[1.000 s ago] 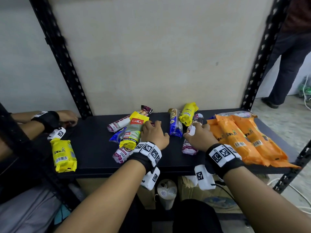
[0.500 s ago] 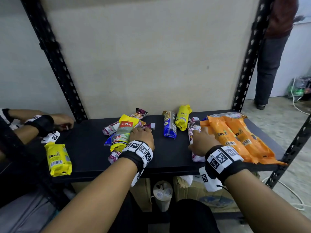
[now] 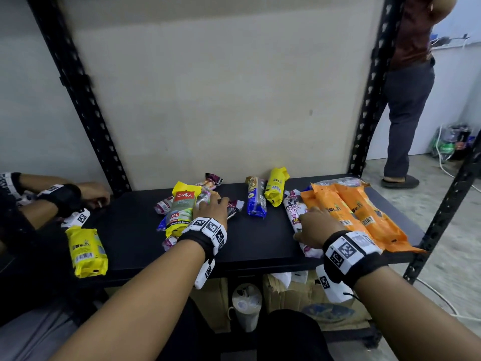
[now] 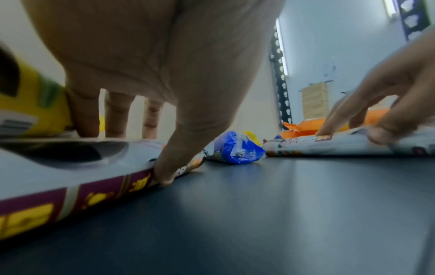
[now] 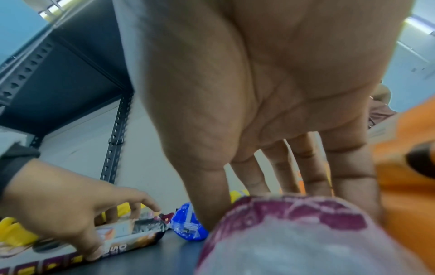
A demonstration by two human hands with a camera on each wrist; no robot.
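My left hand lies on a long white packet with a maroon strip in the middle of the black shelf. In the left wrist view its thumb presses the packet's near side and the fingers reach over the far side. My right hand grips a white and maroon roll packet near the shelf's front edge. In the right wrist view the thumb and fingers straddle this packet.
A yellow Casa pack lies left of my left hand. A blue biscuit pack and a yellow pack lie between the hands, with orange packs at the right. Another person's hands and a yellow pack are far left. Someone stands past the right upright.
My left hand has shifted left, away from the blue pack, onto the maroon-strip packet. My right hand has slid nearer along the white roll packet, whose near end now reaches the shelf's front edge.
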